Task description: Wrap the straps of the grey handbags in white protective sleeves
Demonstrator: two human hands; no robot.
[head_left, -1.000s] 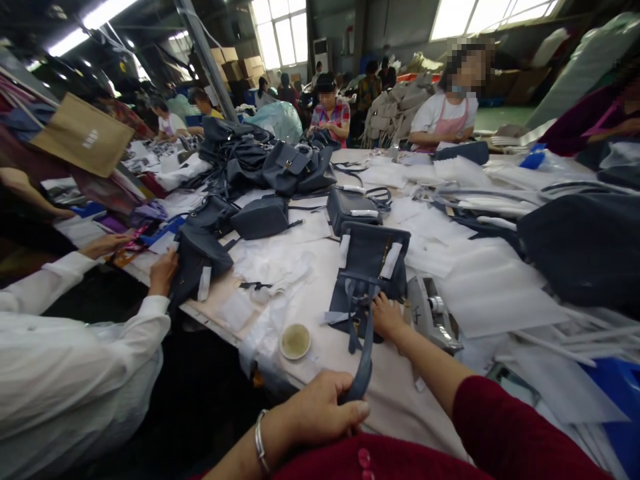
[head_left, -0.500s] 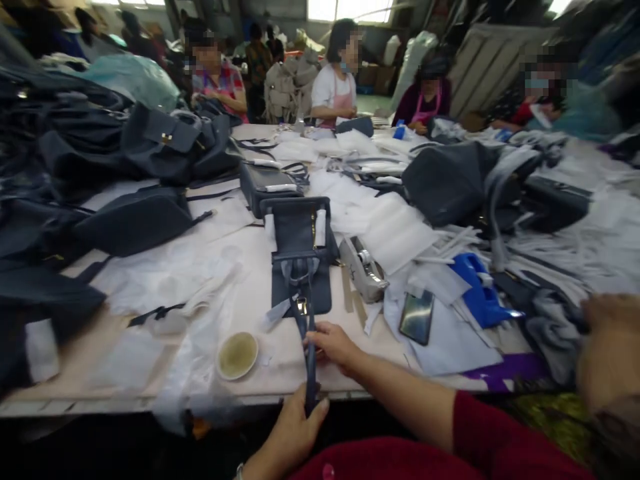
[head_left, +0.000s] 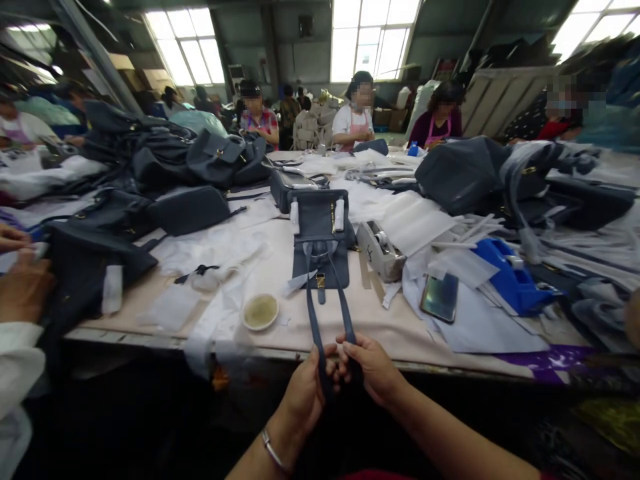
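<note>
A dark blue bag (head_left: 317, 213) lies on the table in front of me with its flap spread toward me, a gold clasp (head_left: 321, 280) on it. Two straps run from the bag to the table's near edge. My left hand (head_left: 309, 383) is closed around the left strap (head_left: 314, 327). Between thumb and fingers, my right hand (head_left: 373, 363) grips the right strap (head_left: 344, 310). Both hands are close together just past the table edge, and the strap ends below them are lost in shadow. White wrapping covers parts of the bag's sides.
To the right are a grey tape dispenser (head_left: 383, 253), a phone (head_left: 440, 297) and a blue tape dispenser (head_left: 515, 277). A small bowl (head_left: 260, 312) stands left of the straps. More dark bags (head_left: 190, 210) are piled left. A co-worker's hands (head_left: 23, 280) are at far left.
The straps, earlier held together in one line, are now spread apart, one in each hand. My right hand has drawn back toward me. The view has tilted up and shifted left.
</note>
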